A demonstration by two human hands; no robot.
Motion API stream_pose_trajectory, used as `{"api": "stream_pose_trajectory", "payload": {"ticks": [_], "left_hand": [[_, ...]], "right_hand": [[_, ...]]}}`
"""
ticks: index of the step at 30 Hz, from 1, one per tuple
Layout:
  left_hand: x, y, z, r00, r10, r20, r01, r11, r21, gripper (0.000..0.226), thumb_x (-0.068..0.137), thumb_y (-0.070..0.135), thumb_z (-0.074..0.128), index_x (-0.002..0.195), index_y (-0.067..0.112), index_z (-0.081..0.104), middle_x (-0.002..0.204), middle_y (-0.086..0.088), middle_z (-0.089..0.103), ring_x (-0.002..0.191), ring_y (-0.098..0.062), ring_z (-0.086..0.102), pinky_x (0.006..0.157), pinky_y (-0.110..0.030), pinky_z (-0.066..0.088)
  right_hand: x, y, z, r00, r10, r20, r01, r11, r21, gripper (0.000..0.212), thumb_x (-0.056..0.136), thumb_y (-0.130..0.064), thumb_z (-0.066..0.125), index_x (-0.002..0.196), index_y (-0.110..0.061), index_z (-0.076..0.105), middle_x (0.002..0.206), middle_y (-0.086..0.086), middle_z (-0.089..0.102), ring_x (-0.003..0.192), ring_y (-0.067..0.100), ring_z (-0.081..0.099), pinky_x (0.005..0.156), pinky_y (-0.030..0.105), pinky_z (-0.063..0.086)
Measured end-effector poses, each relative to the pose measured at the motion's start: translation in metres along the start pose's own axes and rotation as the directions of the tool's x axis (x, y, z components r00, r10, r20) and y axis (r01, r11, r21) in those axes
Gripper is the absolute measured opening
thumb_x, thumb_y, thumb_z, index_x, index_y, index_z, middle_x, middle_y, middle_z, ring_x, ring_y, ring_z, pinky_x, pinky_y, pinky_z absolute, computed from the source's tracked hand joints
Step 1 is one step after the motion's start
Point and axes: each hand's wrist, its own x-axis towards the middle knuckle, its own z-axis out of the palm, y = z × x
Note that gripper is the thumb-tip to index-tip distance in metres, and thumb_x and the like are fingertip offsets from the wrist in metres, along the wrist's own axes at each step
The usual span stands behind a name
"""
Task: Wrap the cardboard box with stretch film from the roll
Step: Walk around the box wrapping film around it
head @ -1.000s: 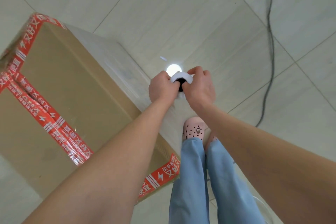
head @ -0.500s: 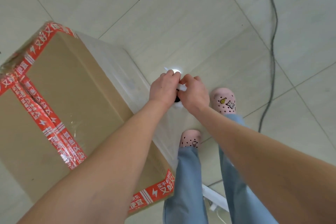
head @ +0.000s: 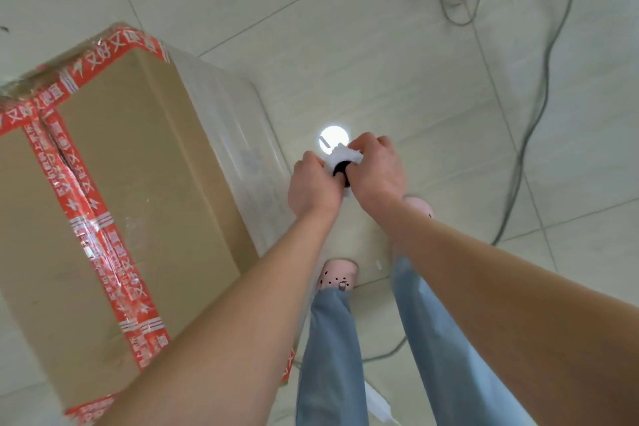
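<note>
The cardboard box (head: 138,183), sealed with red printed tape (head: 86,214), stands on the tiled floor (head: 380,45). Just right of the box, the left hand (head: 313,187) and the right hand (head: 377,173) hold the stretch film roll (head: 340,161) upright, fingers curled tightly around its top end. Over the box's right side lies clear film (head: 242,135). A grey cable (head: 539,97) runs well right of the box.

Red-taped brown box (head: 138,183) stands left; clear film (head: 242,135) covers its right side, reaching the white roll (head: 342,161) just right.
</note>
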Motion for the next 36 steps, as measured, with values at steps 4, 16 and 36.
{"api": "stream_pose_trajectory", "payload": {"ticks": [4,16,36], "left_hand": [[0.017,0.017,-0.005,0.922,0.372,0.104,-0.384,0.856,0.346,0.019,0.088,0.012,0.050,0.107,0.012,0.051,0.108,-0.005,0.051,0.090,-0.025,0.054,0.062,-0.034,0.037],[0.053,0.013,-0.030,0.995,-0.073,-0.072,0.071,0.997,-0.038,0.006,0.080,0.019,0.057,0.081,0.016,0.053,0.075,0.004,0.055,0.072,-0.021,0.054,0.058,-0.028,0.039],[0.090,0.013,-0.067,0.963,0.257,0.083,-0.268,0.946,0.184,0.016,0.084,0.011,0.051,0.099,0.011,0.056,0.098,-0.006,0.055,0.085,-0.026,0.056,0.068,-0.034,0.045]], "right_hand": [[0.006,0.000,-0.008,0.996,-0.074,0.040,0.076,0.995,-0.060,0.032,0.084,-0.008,0.052,0.113,-0.021,0.057,0.117,0.003,0.051,0.101,0.027,0.054,0.070,0.031,0.041],[0.033,-0.047,-0.008,0.985,-0.163,0.060,0.170,0.975,-0.142,0.035,0.085,-0.010,0.050,0.115,-0.026,0.054,0.118,0.000,0.050,0.110,0.023,0.049,0.071,0.031,0.039],[0.052,-0.089,-0.002,0.975,-0.124,0.185,0.141,0.986,-0.083,0.024,0.083,-0.014,0.059,0.107,-0.017,0.055,0.106,-0.001,0.051,0.086,0.019,0.051,0.066,0.028,0.038]]}}
